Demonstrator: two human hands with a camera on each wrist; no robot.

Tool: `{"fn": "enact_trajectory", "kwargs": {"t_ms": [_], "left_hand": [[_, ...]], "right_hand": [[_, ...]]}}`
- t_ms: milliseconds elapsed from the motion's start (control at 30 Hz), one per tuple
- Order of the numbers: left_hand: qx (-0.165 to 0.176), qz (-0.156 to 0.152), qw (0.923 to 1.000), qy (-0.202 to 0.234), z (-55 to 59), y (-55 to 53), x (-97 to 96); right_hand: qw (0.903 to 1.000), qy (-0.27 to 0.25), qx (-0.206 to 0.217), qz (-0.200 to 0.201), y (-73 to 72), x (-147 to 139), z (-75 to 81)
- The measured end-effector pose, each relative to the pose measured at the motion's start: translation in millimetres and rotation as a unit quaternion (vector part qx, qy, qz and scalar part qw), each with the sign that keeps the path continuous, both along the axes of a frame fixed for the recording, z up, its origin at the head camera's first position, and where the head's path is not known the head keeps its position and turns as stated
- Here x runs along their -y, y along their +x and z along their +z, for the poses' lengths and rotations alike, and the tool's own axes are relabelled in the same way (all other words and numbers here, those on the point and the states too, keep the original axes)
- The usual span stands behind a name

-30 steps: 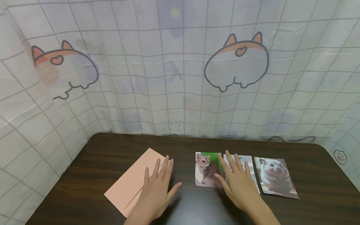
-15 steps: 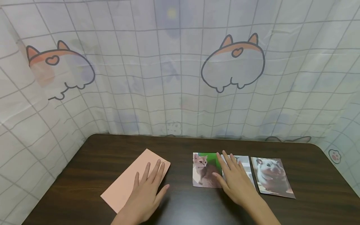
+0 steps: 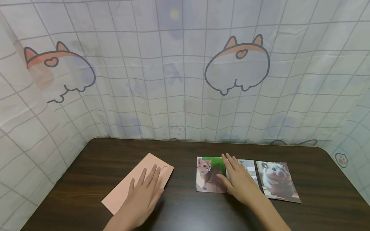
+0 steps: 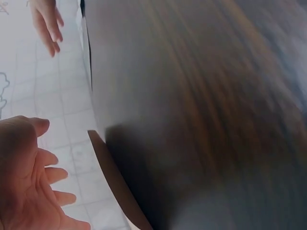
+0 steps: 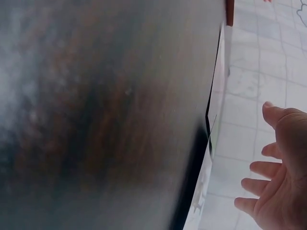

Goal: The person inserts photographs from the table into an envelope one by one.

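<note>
A pink envelope (image 3: pixel 124 187) lies slanted on the dark wooden table, left of centre. Over it my left hand (image 3: pixel 140 195) is spread with straight fingers; the left wrist view shows a gap between that hand (image 4: pixel 29 177) and the envelope's edge (image 4: pixel 115 179). To the right, three picture cards lie in a row: a cat card (image 3: pixel 211 179), a partly covered pale card (image 3: pixel 250 168) and a hamster card (image 3: pixel 278 181). My right hand (image 3: pixel 240 183) hovers over the pale card, fingers extended, holding nothing. In the right wrist view this hand (image 5: pixel 280 177) stands apart from the cards.
The dark table (image 3: pixel 185 208) has rounded far corners. A white gridded curtain (image 3: pixel 144 80) with cartoon corgi drawings hangs behind it and along both sides.
My left hand has moved left, farther over the envelope. My right hand has shifted slightly left, its fingers drawing closer together. The view has turned a little; the envelope and cards stay put.
</note>
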State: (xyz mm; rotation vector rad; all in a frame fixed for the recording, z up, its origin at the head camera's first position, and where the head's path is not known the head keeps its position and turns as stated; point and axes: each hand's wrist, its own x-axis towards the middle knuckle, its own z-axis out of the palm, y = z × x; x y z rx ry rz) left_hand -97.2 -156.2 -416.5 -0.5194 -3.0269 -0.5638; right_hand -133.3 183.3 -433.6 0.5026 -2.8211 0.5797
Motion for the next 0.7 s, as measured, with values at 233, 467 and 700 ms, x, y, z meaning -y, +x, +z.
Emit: {"fn": "enact_trajectory", "kwargs": {"t_ms": [233, 467, 700], "left_hand": [[0.017, 0.006, 0.9998, 0.003, -3.5, -5.0, 11.3], [0.038, -0.001, 0.9993, 0.004, -6.0, -12.1, 19.3], [-0.019, -0.024, 0.9993, 0.023, -14.7, -17.8, 30.0]], "right_hand": [[1.0000, -0.009, 0.001, 0.002, -6.5, -1.5, -0.1], [0.9999, -0.014, -0.008, 0.005, -13.4, -2.0, -1.9], [0.9996, -0.026, 0.004, 0.006, -19.2, -2.2, -2.4]]}}
